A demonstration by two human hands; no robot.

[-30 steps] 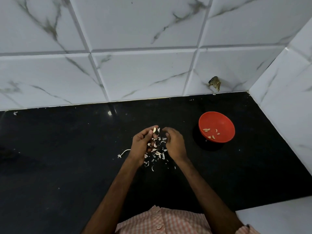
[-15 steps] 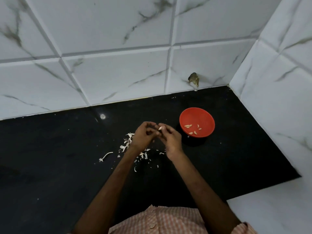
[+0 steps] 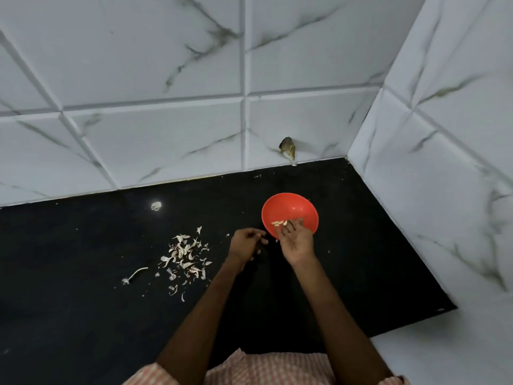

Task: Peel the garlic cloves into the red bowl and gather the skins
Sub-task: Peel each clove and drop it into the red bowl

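Hands apart: right hand splayed over one red bowl; left hand unclear.

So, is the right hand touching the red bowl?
Cannot tell. In the head view the right hand overlaps the red bowl at its near rim, but neither contact nor gap shows plainly.

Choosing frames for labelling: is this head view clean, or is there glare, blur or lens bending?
Head view: dim, flat light; one small glare spot on the black counter; the wall's tile lines splay from the wide lens; the right hand over the red bowl looks slightly soft; the garlic skins read clearly.
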